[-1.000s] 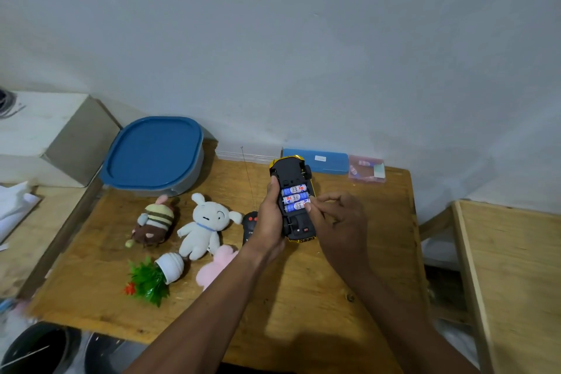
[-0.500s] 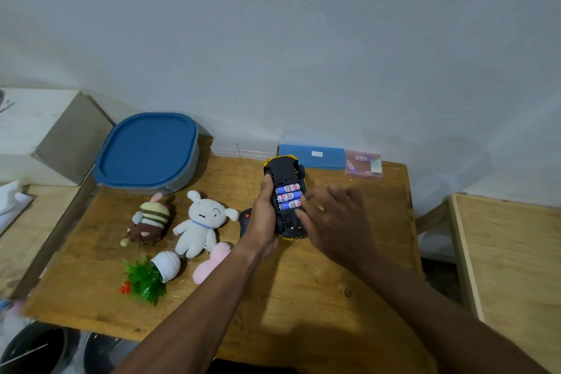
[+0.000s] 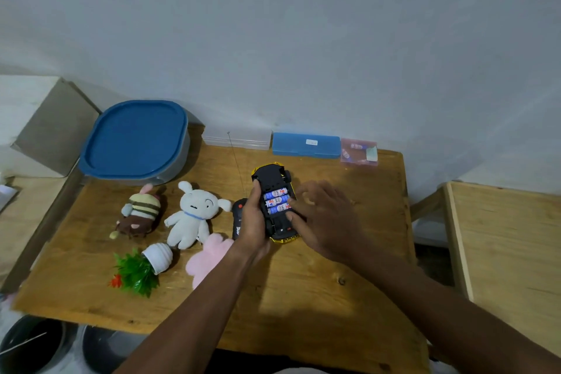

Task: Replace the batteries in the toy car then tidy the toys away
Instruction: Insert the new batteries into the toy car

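The surface [image 3: 303, 297] was bare wood, a bit rough, with a dark knot. The car [image 3: 271, 178] had a matt black plastic underside. The batteries [image 3: 277, 200] had shiny wraps. The bunny [image 3: 192, 215] was soft, fuzzy cloth. The lid [image 3: 133, 136] was smooth blue plastic.

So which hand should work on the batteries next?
Probably the right hand: it holds nothing and its fingertips are right at the batteries. The left hand is busy gripping the upturned car.
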`<action>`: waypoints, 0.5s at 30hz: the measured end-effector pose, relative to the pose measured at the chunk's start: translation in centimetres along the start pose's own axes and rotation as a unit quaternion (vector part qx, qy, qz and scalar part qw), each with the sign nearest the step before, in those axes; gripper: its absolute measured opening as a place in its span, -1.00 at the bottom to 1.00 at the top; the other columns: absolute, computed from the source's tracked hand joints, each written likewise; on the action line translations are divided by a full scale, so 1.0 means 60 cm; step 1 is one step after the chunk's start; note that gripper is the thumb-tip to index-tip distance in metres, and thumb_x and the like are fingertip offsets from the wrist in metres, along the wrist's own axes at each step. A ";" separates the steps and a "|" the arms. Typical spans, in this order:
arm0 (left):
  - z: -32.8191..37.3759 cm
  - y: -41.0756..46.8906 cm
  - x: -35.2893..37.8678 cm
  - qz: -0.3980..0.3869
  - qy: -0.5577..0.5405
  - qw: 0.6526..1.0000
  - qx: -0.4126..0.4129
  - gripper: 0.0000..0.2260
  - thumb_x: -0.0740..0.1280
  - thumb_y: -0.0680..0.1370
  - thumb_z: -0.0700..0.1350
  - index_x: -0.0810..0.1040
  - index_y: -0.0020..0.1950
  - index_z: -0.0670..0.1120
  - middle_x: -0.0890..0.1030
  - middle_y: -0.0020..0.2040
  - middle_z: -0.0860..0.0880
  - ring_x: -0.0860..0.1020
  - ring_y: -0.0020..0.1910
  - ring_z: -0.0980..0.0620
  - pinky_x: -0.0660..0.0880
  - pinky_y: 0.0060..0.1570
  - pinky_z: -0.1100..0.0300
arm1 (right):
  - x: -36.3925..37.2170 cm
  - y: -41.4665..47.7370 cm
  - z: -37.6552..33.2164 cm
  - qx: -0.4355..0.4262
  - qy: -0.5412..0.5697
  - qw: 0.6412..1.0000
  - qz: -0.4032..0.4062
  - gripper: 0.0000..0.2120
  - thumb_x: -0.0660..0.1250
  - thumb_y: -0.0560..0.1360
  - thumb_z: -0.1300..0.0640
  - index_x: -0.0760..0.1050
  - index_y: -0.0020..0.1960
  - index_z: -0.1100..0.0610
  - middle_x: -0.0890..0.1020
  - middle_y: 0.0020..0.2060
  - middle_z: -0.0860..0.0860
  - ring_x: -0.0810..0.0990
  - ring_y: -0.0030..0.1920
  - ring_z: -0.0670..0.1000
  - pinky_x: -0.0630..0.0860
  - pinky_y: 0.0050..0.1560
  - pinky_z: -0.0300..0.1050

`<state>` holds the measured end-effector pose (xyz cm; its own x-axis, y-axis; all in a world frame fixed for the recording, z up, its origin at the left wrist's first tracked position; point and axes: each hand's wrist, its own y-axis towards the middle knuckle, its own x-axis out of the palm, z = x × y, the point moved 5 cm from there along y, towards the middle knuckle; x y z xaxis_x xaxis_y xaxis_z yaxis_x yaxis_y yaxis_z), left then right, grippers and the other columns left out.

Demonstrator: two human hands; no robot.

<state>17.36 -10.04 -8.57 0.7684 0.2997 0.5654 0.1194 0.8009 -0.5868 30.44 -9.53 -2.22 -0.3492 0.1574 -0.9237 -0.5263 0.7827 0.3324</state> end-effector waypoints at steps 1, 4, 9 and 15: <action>0.003 -0.002 0.001 0.002 -0.006 1.000 -0.006 -0.53 0.12 0.66 0.16 0.61 0.23 -0.16 0.69 0.01 -0.20 0.70 -0.12 -0.12 0.66 -0.13 0.02 | 0.005 -0.001 0.011 0.041 0.048 0.998 0.003 -0.72 0.23 0.56 -0.07 0.63 0.11 0.01 0.54 0.09 -0.02 0.47 -0.01 0.02 0.44 -0.05 -0.02; 0.005 -0.002 -0.005 -0.002 0.001 1.000 -0.010 -0.66 0.26 0.60 -0.16 0.47 0.36 -0.21 0.64 0.09 -0.24 0.68 -0.12 -0.17 0.66 -0.19 -0.03 | 0.020 -0.018 0.054 0.220 0.265 0.936 0.073 -0.81 0.37 0.51 0.07 0.66 0.10 -0.02 0.54 0.06 -0.05 0.52 -0.03 -0.10 0.49 -0.08 -0.22; -0.015 -0.003 -0.025 0.010 0.109 0.994 -0.020 -0.62 0.29 0.57 -0.37 0.45 0.35 -0.11 0.68 0.08 -0.16 0.70 -0.07 -0.10 0.65 -0.18 0.04 | 0.067 -0.076 0.126 0.418 0.245 0.873 -0.054 -0.75 0.38 0.51 0.16 0.62 0.18 0.01 0.63 0.12 -0.04 0.50 -0.07 -0.20 0.38 -0.04 -0.33; -0.053 -0.004 -0.025 -0.003 0.146 0.987 -0.067 -0.57 0.28 0.57 -0.35 0.41 0.43 -0.12 0.66 0.11 -0.19 0.68 -0.07 -0.13 0.64 -0.19 0.04 | 0.094 -0.128 0.166 0.457 0.186 0.864 -0.104 -0.67 0.42 0.46 0.15 0.59 0.22 0.07 0.61 0.17 0.03 0.56 0.13 0.03 0.41 0.03 -0.17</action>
<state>18.22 -12.32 -11.14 0.9134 0.1185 0.3895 0.1910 0.7203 -0.6669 40.27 -8.67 -11.88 -0.6345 -0.1148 -0.7643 0.1643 0.9463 -0.2785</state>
